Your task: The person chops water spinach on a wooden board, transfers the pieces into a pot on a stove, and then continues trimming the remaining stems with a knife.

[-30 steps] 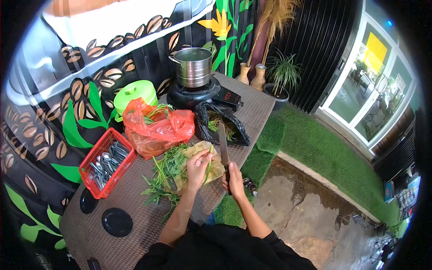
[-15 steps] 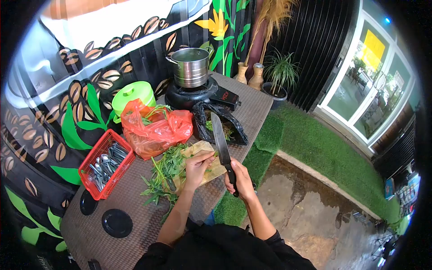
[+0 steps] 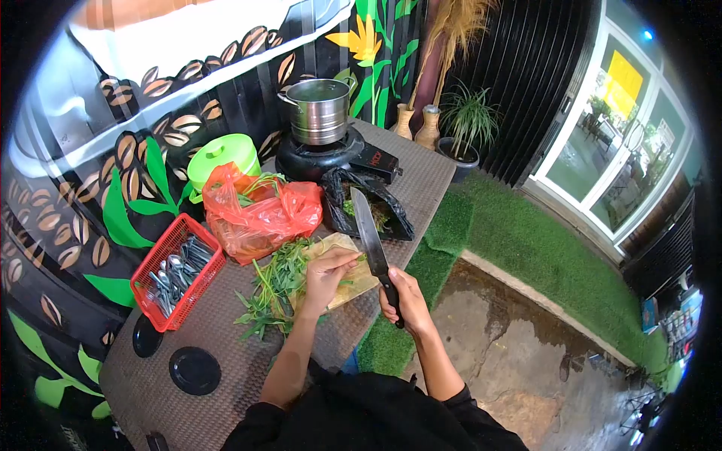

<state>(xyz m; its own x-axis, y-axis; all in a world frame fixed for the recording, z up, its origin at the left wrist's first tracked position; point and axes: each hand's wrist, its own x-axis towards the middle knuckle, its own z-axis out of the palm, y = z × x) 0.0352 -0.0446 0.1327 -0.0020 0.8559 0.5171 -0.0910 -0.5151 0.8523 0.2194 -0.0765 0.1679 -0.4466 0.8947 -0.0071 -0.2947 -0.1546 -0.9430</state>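
My right hand point(image 3: 407, 299) is wrapped round the black handle of a kitchen knife point(image 3: 368, 231), its broad blade pointing up and away from me. Beside the blade, my left hand point(image 3: 328, 279) is closed in a pinch. A tiny green bit shows at its fingertips, too small to name. Below the hands lies a wooden cutting board point(image 3: 342, 246), partly covered by leafy greens point(image 3: 280, 279) that spill over its left side onto the table. My left hand and forearm hide part of the greens and board.
On the brown woven table point(image 3: 248, 361) are a red plastic bag point(image 3: 259, 218), a black bag point(image 3: 387, 210) with greens, a red cutlery basket point(image 3: 179, 272), a green lidded container point(image 3: 223, 164), and black round lids or plates point(image 3: 195, 371). A steel pot point(image 3: 319, 113) sits on a stove point(image 3: 323, 155).
Both hands stay almost where they were, with the knife held upright. My left hand has shifted very slightly to the left; the greens and board look the same.
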